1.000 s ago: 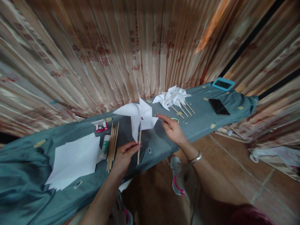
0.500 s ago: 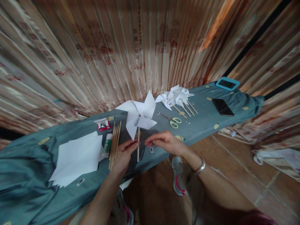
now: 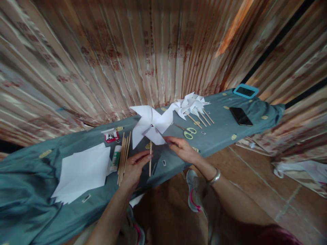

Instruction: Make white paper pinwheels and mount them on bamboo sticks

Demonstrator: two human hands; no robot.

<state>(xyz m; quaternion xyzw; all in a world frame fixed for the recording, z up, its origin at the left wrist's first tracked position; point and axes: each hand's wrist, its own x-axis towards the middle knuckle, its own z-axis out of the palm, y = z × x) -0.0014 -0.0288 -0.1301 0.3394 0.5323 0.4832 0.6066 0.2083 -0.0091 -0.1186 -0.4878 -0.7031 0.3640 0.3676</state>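
Note:
My left hand is closed on the wooden stick of a white paper pinwheel, held upright with a silver pin at its centre. My right hand is beside the pinwheel's lower right blade, fingers partly stretched out, with the fingertips at the blade's edge. Whether they touch it I cannot tell. Left of the pinwheel lie several loose wooden sticks, a glue stick and a small red-and-white box of shiny pins. Scissors with light green handles lie beyond my right hand.
A stack of white paper lies at the left on the teal tablecloth. Several finished pinwheels rest at the back. A black phone and a blue-framed device lie at the right end. A curtain hangs behind the narrow table.
The pinwheel's blades have turned around the pin. My right hand has moved up, from beside the stick to the lower right blade. My left hand keeps its hold on the stick.

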